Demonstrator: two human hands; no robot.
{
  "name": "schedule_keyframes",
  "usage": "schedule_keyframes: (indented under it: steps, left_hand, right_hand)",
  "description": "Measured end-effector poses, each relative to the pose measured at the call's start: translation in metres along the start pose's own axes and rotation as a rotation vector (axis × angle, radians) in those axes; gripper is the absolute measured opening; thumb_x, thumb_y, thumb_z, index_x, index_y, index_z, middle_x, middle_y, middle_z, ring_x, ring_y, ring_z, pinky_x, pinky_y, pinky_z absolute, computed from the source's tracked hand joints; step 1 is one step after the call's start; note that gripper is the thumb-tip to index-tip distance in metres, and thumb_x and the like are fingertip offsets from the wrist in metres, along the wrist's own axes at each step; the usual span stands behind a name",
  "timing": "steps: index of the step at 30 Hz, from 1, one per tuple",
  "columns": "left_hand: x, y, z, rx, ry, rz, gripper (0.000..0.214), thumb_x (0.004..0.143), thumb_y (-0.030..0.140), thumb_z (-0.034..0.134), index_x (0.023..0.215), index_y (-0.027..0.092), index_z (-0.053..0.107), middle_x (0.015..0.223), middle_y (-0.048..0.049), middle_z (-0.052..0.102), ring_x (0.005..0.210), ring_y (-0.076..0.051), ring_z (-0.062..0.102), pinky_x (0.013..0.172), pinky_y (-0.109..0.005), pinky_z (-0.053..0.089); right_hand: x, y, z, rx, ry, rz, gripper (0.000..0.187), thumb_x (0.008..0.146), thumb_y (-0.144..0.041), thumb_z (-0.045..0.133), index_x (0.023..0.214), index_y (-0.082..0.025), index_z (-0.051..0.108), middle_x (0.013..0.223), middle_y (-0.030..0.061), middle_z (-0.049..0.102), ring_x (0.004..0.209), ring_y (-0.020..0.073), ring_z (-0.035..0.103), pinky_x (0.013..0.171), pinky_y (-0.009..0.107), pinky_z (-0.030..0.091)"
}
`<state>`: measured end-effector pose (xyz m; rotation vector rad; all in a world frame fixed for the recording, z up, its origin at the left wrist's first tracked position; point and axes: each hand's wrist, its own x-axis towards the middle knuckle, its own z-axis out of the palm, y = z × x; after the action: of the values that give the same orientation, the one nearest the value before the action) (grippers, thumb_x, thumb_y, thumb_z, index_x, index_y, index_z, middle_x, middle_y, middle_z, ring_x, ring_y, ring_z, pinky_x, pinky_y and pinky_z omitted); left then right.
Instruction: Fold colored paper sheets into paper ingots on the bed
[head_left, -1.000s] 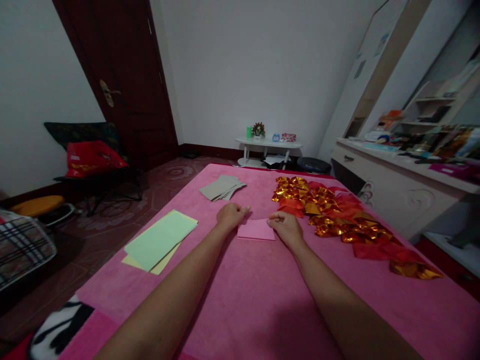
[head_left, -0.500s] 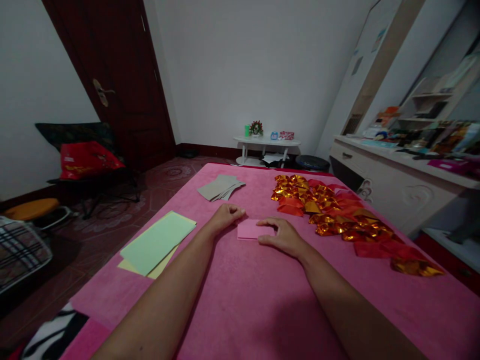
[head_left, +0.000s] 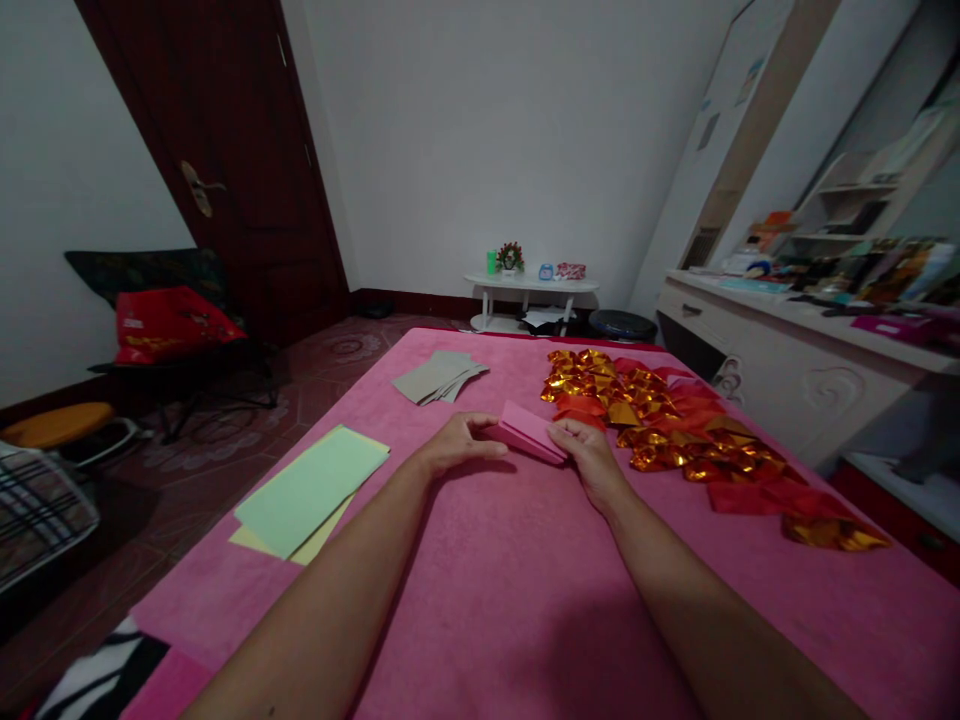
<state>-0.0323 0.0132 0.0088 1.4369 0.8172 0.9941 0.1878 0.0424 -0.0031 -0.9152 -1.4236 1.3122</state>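
Right hand: grip clamped on pink paper
Left hand: at the paper's nine o'clock, grip apart

Light was dim and flat, with a soft dark shadow on the near pink cloth. Gold foil glinted. Wide-angle distortion slanted the door; clutter at right looked smeared.

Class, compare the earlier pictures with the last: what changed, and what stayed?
The right hand now grips the folded pink paper, which has been lifted and tilted. The left hand has opened at its left end. The grey sheets, green sheet and foil pieces stayed put.
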Motion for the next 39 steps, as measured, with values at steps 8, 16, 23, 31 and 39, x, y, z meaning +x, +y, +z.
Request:
schedule_keyframes:
  steps: [8, 16, 23, 31, 39]
  left_hand:
    - [0.011, -0.012, 0.014, 0.026, 0.211, 0.094, 0.032, 0.070, 0.039, 0.073, 0.068, 0.008, 0.067, 0.060, -0.0002, 0.058, 0.054, -0.007, 0.047, 0.055, -0.021, 0.036]
    - [0.013, -0.010, 0.022, -0.157, 0.347, 0.157, 0.033, 0.066, 0.038, 0.077, 0.082, 0.009, 0.070, 0.073, -0.0045, 0.067, 0.059, -0.011, 0.055, 0.060, -0.023, 0.040]
    - [0.012, -0.006, 0.026, -0.161, 0.308, 0.121, 0.036, 0.062, 0.036, 0.080, 0.085, 0.009, 0.073, 0.077, -0.0067, 0.070, 0.062, -0.013, 0.059, 0.064, -0.026, 0.044]
    - [0.013, -0.006, 0.030, -0.157, 0.306, 0.056, 0.040, 0.065, 0.041, 0.077, 0.088, 0.009, 0.073, 0.079, -0.0090, 0.071, 0.061, -0.013, 0.059, 0.061, -0.024, 0.043]
    - [0.017, -0.011, 0.032, -0.185, 0.323, 0.085, 0.037, 0.061, 0.034, 0.080, 0.087, 0.009, 0.073, 0.084, -0.0097, 0.072, 0.066, -0.014, 0.061, 0.069, -0.027, 0.045]
  right_hand:
    - [-0.006, -0.010, 0.007, 0.175, 0.071, -0.053, 0.032, 0.072, -0.048, 0.068, 0.087, -0.021, 0.062, 0.074, -0.0009, 0.064, 0.061, 0.0138, 0.054, 0.057, 0.025, 0.039]
    - [-0.008, -0.013, 0.010, 0.240, 0.066, -0.135, 0.064, 0.063, -0.039, 0.078, 0.120, -0.026, 0.053, 0.093, 0.0039, 0.071, 0.078, 0.0218, 0.066, 0.072, 0.032, 0.050]
    - [-0.005, -0.006, 0.007, 0.182, 0.117, -0.207, 0.045, 0.072, -0.033, 0.073, 0.115, -0.024, 0.060, 0.102, 0.0056, 0.070, 0.089, 0.0218, 0.065, 0.079, 0.034, 0.050]
    - [-0.003, 0.001, 0.005, -0.012, 0.236, -0.328, 0.024, 0.075, -0.031, 0.070, 0.097, -0.022, 0.071, 0.099, 0.0044, 0.070, 0.094, 0.0209, 0.063, 0.087, 0.036, 0.047]
    - [-0.005, -0.004, 0.011, 0.034, 0.311, -0.311, 0.022, 0.076, -0.032, 0.068, 0.095, -0.021, 0.071, 0.092, 0.0040, 0.071, 0.086, 0.0192, 0.064, 0.081, 0.034, 0.049]
